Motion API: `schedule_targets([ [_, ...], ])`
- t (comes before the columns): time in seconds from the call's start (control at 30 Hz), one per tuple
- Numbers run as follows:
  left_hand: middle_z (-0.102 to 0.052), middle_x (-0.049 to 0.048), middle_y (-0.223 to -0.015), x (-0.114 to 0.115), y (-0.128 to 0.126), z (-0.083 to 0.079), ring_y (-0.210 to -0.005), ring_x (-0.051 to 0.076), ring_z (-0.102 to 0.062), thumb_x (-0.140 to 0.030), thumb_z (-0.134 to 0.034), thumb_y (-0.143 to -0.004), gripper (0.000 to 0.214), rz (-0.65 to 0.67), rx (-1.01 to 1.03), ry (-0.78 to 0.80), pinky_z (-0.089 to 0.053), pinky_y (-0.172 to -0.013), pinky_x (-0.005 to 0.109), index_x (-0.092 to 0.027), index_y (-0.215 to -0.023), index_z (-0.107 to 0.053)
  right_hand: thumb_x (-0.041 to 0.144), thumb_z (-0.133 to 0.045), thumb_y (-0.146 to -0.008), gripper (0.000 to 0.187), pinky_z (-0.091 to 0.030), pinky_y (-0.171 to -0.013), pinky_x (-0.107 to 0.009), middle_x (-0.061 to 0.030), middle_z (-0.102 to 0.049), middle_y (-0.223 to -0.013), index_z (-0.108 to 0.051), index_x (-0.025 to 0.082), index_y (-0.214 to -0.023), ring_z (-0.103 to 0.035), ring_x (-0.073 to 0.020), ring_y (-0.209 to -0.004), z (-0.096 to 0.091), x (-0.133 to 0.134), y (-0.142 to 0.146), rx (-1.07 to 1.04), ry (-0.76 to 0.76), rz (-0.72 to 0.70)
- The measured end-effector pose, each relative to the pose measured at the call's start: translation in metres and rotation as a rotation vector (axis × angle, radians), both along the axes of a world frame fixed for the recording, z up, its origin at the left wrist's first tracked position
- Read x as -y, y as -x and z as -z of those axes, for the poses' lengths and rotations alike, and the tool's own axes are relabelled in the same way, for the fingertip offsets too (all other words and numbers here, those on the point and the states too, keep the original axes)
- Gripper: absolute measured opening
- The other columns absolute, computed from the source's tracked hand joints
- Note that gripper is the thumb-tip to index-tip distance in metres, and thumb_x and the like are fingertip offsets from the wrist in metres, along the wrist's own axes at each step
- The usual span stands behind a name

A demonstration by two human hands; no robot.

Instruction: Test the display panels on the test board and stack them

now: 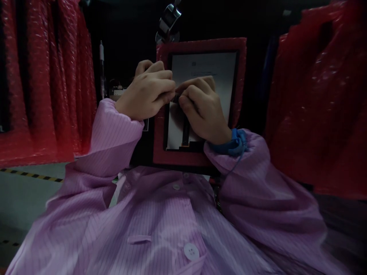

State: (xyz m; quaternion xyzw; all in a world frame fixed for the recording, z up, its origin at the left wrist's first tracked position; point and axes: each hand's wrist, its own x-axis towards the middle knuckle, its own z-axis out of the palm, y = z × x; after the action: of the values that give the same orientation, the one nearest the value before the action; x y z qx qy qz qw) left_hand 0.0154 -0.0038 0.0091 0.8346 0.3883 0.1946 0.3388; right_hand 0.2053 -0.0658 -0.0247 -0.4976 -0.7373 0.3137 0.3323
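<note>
A flat panel [205, 68] with a pale back and a black border lies in front of me on a sheet of red bubble wrap [200, 45]. A dark flat cable [185, 131] runs up its middle from the near edge. My left hand [147, 91] and my right hand [200, 109] meet over the panel, both with fingers pinched together on the cable's upper end. A blue wrist strap [235, 143] sits on my right wrist. Both arms wear pink striped sleeves.
Stacks of red bubble-wrap bags stand at the left [43, 84] and right [321, 99]. A metal fixture [169, 21] hangs behind the panel. A white pen-like tool [101, 53] stands at the back left. Yellow-black tape [28, 175] marks the left bench edge.
</note>
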Motion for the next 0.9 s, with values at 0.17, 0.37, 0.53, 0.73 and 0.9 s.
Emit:
schedule_targets([
  [0.17, -0.065, 0.0029, -0.077, 0.000, 0.004, 0.005, -0.103, 0.029, -0.064, -0.021, -0.059, -0.093, 0.030, 0.104, -0.108, -0.161, -0.037, -0.110, 0.056, -0.024, -0.063, -0.060, 0.053, -0.035, -0.105, 0.037, -0.043, -0.109, -0.057, -0.0073, -0.068, -0.111, -0.056, 0.029, -0.084, -0.057, -0.0289, -0.112, 0.003, 0.001, -0.002, 0.039, -0.112, -0.001],
  [0.37, -0.065, 0.0032, -0.081, 0.002, 0.005, 0.008, -0.103, 0.024, -0.063, -0.026, -0.050, -0.099, 0.031, 0.142, -0.185, -0.304, -0.039, -0.107, 0.050, -0.020, -0.071, -0.062, 0.050, -0.027, -0.111, 0.043, -0.044, -0.109, -0.044, -0.0057, -0.067, -0.112, -0.057, 0.025, -0.091, -0.057, -0.0200, -0.115, 0.009, 0.000, -0.005, 0.133, -0.188, -0.030],
  [0.53, -0.065, 0.0029, -0.082, 0.003, 0.003, 0.006, -0.104, 0.024, -0.062, -0.028, -0.048, -0.099, 0.031, 0.122, -0.205, -0.254, -0.038, -0.109, 0.049, -0.023, -0.072, -0.062, 0.043, -0.028, -0.112, 0.041, -0.047, -0.104, -0.041, -0.0062, -0.067, -0.109, -0.059, 0.023, -0.093, -0.057, -0.0172, -0.110, 0.013, -0.001, -0.005, 0.135, -0.263, -0.036],
  [0.73, -0.066, 0.0038, -0.086, 0.001, 0.004, 0.007, -0.106, 0.024, -0.062, -0.031, -0.046, -0.101, 0.031, 0.139, -0.262, -0.278, -0.038, -0.108, 0.049, -0.023, -0.075, -0.062, 0.039, -0.031, -0.112, 0.039, -0.049, -0.099, -0.042, -0.0074, -0.068, -0.107, -0.060, 0.020, -0.093, -0.057, -0.0169, -0.107, 0.013, -0.001, -0.006, 0.114, -0.280, -0.054],
  [0.9, -0.069, 0.0045, -0.088, -0.001, 0.009, 0.010, -0.105, 0.025, -0.063, -0.034, -0.050, -0.100, 0.030, 0.156, -0.219, -0.331, -0.037, -0.108, 0.051, -0.020, -0.080, -0.066, 0.033, -0.038, -0.110, 0.029, -0.050, -0.097, -0.043, -0.0069, -0.067, -0.106, -0.059, 0.021, -0.095, -0.057, -0.0191, -0.105, 0.016, -0.005, -0.003, 0.068, -0.302, -0.046],
])
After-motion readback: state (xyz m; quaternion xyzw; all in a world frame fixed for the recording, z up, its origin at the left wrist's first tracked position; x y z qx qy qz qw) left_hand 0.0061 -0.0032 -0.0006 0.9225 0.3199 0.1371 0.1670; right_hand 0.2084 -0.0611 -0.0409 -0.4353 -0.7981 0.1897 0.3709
